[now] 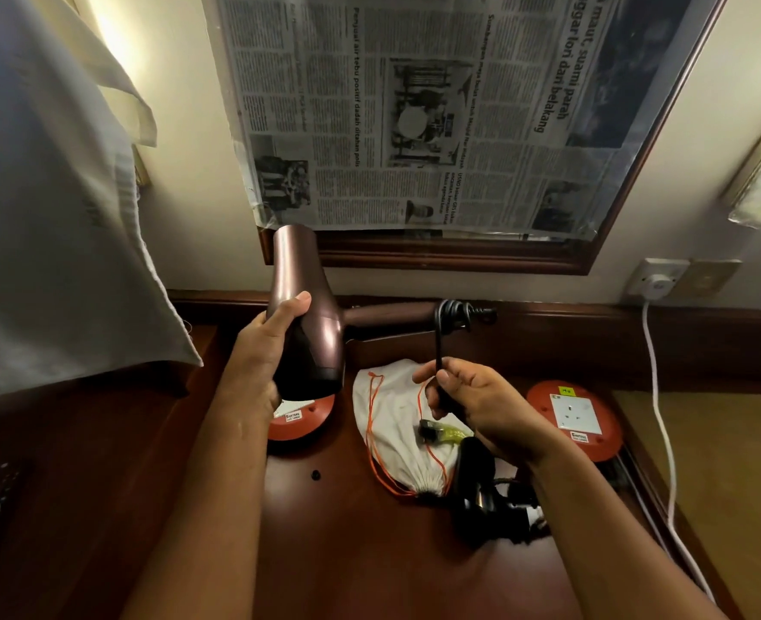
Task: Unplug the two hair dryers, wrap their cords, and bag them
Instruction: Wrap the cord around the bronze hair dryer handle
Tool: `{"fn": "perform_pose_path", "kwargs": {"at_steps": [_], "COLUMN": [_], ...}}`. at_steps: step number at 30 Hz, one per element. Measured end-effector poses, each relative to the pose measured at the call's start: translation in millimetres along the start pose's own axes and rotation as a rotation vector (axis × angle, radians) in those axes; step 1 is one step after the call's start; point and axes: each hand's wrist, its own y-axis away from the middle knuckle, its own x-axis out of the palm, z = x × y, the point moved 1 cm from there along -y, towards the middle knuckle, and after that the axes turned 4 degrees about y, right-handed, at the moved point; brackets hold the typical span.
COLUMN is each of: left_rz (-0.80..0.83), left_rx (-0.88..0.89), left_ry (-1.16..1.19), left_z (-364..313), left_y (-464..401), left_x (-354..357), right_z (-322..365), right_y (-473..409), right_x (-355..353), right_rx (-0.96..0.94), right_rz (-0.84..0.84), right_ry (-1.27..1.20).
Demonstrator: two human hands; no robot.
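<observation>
Now my left grip (pixel 275 351) clamps the bronze dryer (pixel 300 306) above the surface (pixel 333 552); my right grip (pixel 468 396) pinches its cord (pixel 439 346). Slack could unravel the handle coils (pixel 457 313).

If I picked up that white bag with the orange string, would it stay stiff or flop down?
The white bag would probably flop: it lies crumpled and wrinkled flat on the wooden desk, like thin cloth. It likely weighs little, since it looks empty. Its orange drawstring trails in loose loops, so it may dangle or snag on the black hair dryer beside it.
</observation>
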Motion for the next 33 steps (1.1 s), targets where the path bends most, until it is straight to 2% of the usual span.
{"fn": "perform_pose_path", "kwargs": {"at_steps": [7, 12, 16, 21, 24, 28, 31, 33], "left_rz": [0.04, 0.065, 0.09, 0.109, 0.108, 0.167, 0.194, 0.183], "left_rx": [-0.019, -0.017, -0.046, -0.073, -0.068, -0.051, -0.012, 0.028], "left_ry": [0.074, 0.076, 0.09, 0.076, 0.057, 0.019, -0.056, -0.11], "left_z": [-13, -18, -18, -18, -21, -27, -33, -34], "left_y": [5, 7, 10, 12, 11, 9, 9, 7], "left_x": [-1, -5, -8, -9, -11, -15, -15, -14], "right_z": [-7, -17, -19, -11, 0, 15, 39, 57], "right_y": [-20, -31, -42, -63, -72, -79, -84, -84], "right_x": [-3, -5, -15, -30, -38, -58, -70, -74], "right_rx": [0.095, 0.109, 0.035, 0.081, 0.032, -0.026, -0.046, -0.098], "right_rz": [-0.065, 0.054, 0.083, -0.066, -0.098, -0.157, -0.091, -0.101], "right_ry": [0.077, -0.116, -0.091, 0.202, 0.689, 0.82, 1.037, 1.095]}}
